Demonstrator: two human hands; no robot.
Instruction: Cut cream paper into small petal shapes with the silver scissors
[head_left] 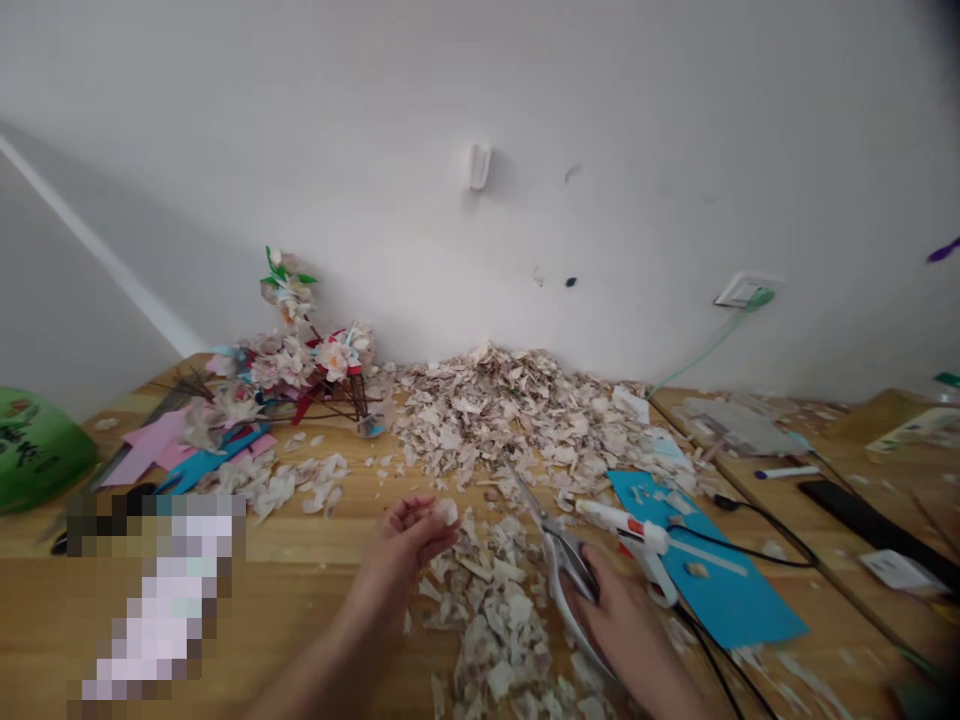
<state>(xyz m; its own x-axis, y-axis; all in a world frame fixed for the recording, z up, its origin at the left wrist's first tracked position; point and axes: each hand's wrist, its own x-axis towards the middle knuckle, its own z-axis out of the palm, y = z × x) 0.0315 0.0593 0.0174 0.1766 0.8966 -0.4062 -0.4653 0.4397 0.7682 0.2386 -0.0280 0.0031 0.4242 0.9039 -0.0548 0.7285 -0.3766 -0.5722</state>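
Between the thumb and fingers of my left hand (411, 535) is a small pale petal-like flake (448, 512). My right hand (619, 610) is wrapped round the handles of a pair of scissors (551, 530), whose blades point up and left toward the heap. Below and between my hands lies a pile of pale, curled flakes (499, 620). A larger heap of similar brownish-white flakes (487, 410) is banked against the wall. Just right of the scissors rests a white hot glue gun (622, 522), partly on a blue sheet (739, 580).
At the back left, handmade flowers (289, 360) lie beside pink paper (150, 445). A green rounded object (41, 450) stands at the left edge. Black cables (780, 555) trail across the right side, near a marker (787, 472) and a long black object (870, 525).
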